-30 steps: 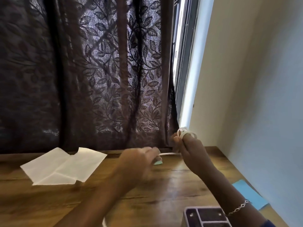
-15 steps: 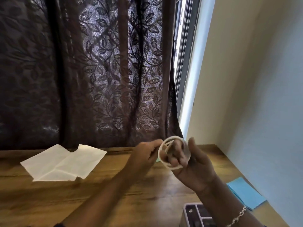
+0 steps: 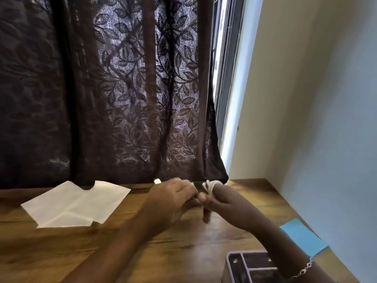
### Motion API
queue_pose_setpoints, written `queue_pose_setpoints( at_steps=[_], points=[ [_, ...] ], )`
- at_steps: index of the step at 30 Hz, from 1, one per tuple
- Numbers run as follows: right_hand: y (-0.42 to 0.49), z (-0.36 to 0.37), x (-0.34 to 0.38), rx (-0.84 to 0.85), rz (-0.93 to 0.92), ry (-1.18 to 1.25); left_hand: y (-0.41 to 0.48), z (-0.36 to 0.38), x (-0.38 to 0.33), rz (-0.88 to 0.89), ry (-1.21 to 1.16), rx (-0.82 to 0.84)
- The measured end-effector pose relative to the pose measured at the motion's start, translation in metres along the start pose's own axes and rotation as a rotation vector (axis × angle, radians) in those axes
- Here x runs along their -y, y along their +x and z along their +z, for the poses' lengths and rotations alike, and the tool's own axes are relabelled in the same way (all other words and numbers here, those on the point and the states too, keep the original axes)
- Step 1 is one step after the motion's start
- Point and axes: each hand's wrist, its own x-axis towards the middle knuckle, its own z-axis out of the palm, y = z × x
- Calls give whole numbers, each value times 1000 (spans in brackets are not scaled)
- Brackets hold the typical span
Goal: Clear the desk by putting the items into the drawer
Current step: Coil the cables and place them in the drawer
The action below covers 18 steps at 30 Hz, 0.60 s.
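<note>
Cable (image 3: 210, 185) sits coiled round the right grip (image 3: 224, 201), its end pinched by the left grip (image 3: 173, 194). Paper (image 3: 75, 203) left of them, note (image 3: 304, 237) and tray (image 3: 228, 257) right, await stowing on the tabletop (image 3: 142, 252); drawer unseen.

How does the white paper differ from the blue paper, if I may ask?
The white paper is creased; the blue paper looks smooth. The white paper looks larger than the blue paper. The white paper lies left by the curtain, the blue paper right by the wall. Both rest on the desk.

Head cam looks fwd/down, close over desk (image 3: 61, 252).
</note>
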Motion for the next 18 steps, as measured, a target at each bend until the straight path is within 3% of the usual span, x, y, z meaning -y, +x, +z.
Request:
queue_pose_setpoints(
  at_steps=[3,7,10,14,18],
  points=[
    [0,-8,5,343,121,155,4,-2,-2,-10,-246,28],
    [-4,-5,12,671,141,600,5,2,-17,-225,-561,-5],
    [-6,2,11,636,79,852,8,7,-25,-379,-726,-54],
    [-6,6,10,564,-8,1010,7,14,-31,-439,-846,-48],
    [-5,6,12,546,58,1086,6,11,-37,-445,-857,-4]
  ],
)
